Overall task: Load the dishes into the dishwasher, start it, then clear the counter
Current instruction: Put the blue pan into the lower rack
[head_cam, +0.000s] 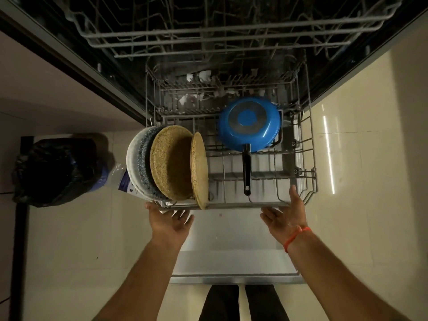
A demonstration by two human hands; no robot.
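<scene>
The dishwasher's lower rack (pixel 308 172) sits pulled out over the open door (pixel 231 256). Several plates stand on edge at its left: pale grey ones (pixel 134 163) and two tan speckled ones (pixel 171 163). A blue pan (pixel 251 123) lies upside down at the rack's right, its black handle (pixel 247 170) pointing toward me. My left hand (pixel 170 222) touches the rack's front rim below the plates, fingers spread. My right hand (pixel 286 215) is open against the front right corner of the rim, thumb raised. Neither hand holds a dish.
The empty upper rack (pixel 208 35) juts out above. A bin lined with a black bag (pixel 58 170) stands on the tiled floor to the left, with a clear plastic packet (pixel 120 177) beside it. My legs (pixel 243 302) are just behind the door's edge.
</scene>
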